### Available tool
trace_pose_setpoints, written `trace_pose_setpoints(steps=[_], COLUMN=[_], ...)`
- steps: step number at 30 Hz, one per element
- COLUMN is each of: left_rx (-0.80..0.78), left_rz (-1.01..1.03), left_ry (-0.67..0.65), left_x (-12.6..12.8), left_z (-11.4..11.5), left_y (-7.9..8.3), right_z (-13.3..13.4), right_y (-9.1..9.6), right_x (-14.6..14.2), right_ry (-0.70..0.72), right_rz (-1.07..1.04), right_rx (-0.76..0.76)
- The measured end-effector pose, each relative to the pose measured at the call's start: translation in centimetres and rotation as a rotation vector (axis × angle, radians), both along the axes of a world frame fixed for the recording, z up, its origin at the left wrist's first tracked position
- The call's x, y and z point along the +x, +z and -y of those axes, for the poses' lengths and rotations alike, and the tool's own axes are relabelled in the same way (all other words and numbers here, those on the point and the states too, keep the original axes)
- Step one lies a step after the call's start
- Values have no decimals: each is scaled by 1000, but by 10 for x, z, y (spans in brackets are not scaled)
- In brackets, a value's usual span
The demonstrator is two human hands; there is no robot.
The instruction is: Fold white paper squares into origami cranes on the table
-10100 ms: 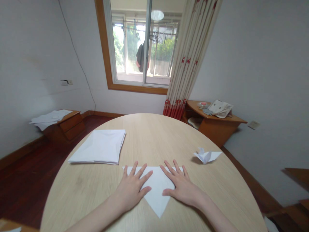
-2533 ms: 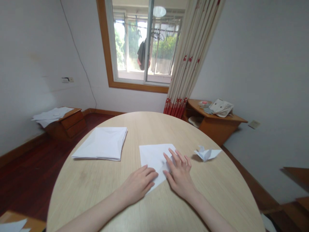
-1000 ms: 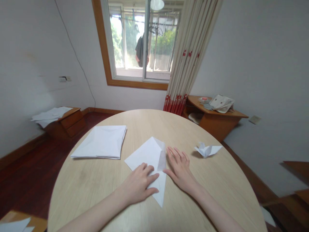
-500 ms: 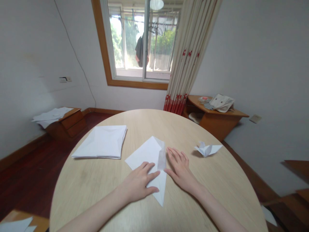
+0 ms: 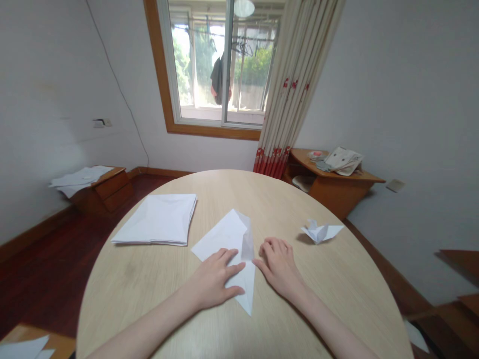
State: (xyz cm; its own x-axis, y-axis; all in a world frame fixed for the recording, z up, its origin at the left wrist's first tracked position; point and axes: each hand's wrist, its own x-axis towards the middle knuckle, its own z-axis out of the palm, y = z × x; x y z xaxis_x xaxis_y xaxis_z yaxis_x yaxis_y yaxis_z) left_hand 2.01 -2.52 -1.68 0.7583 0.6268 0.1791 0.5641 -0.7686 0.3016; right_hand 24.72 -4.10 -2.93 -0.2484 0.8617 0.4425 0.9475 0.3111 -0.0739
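A partly folded sheet of white paper lies on the round wooden table, one flap turned over along its right side and a narrow point toward me. My left hand rests flat on the paper, fingers spread. Beside the paper's right edge is my right hand, its thumb at the edge and its fingers bent but apart from the thumb; nothing shows in it. A small folded paper bird sits farther right on the table.
A stack of white paper lies at the table's left. Beyond the table stand a low drawer unit with papers on top and a corner cabinet holding a cloth bag. A curtain hangs by the window.
The folded paper has shifted slightly left under my left hand. My right hand's fingers have curled and drawn back from the paper, its thumb staying near the edge.
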Motion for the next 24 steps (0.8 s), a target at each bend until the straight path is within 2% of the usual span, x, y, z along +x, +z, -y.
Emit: trace_pose_setpoints(steps=[4, 9, 18, 24], left_rx=[5, -26, -110, -103], left_rz=[17, 27, 24, 16], left_ry=[7, 13, -1, 4], left_x=[-2, -5, -7, -8], left_z=[-1, -4, -8, -9], left_y=[-1, -2, 3, 3], right_z=[1, -1, -3, -4], right_y=[2, 0, 0, 3], right_x=[-2, 2, 0, 0], right_ry=[61, 132, 132, 177], right_rz=[35, 23, -99, -138], right_rx=[-63, -71, -106, -159])
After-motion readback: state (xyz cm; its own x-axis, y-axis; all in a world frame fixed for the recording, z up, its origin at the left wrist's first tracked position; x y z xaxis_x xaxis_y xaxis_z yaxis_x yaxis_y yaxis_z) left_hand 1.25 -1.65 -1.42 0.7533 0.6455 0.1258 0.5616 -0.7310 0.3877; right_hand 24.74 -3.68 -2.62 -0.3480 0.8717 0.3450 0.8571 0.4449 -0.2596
